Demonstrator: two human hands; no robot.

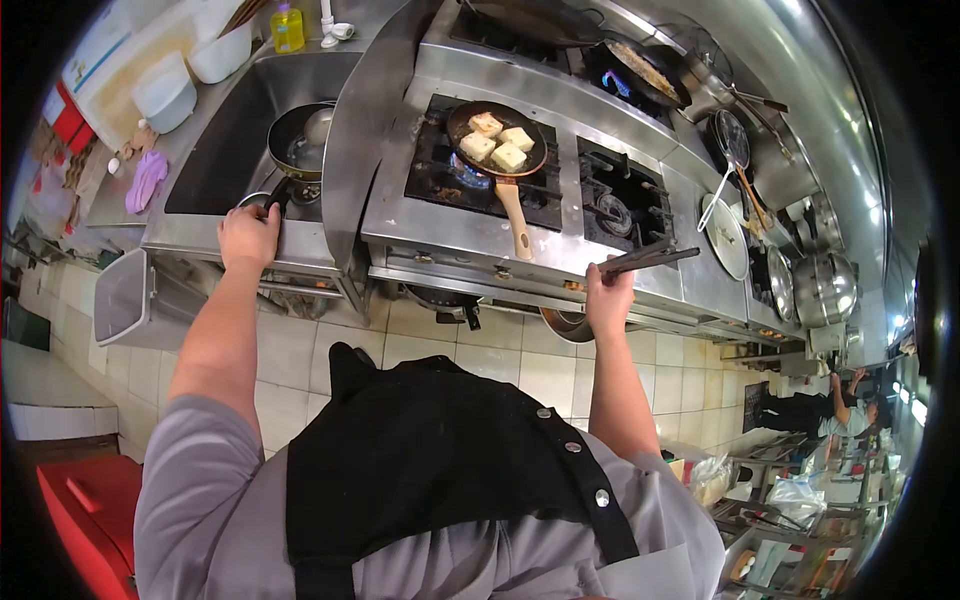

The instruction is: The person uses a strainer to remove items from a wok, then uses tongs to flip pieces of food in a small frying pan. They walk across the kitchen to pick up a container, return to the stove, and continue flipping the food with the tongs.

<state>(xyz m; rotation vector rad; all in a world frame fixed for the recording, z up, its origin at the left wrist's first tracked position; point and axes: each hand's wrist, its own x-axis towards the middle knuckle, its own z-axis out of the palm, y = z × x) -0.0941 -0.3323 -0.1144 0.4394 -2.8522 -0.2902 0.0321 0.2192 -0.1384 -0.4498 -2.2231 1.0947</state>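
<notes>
My left hand (250, 236) is at the front edge of the sink, its fingers closed around the black handle of a dark pan (290, 165). That pan sits in the sink basin, with a round metal ladle bowl (319, 127) inside it. Over the front of the stove, my right hand (609, 298) grips dark tongs (650, 258) that point right. A frying pan (461, 126) rests on a lit burner to the left of the tongs. Several pale, lightly browned tofu blocks (509, 156) lie in it, and its wooden handle (513, 220) points toward me.
An unlit burner (612, 212) is right of the frying pan. Behind, another pan (642, 75) with food sits over a flame. A white plate (727, 240) with utensils stands at the right. A grey bin (125, 297) is below the sink. A person (840, 412) is far right.
</notes>
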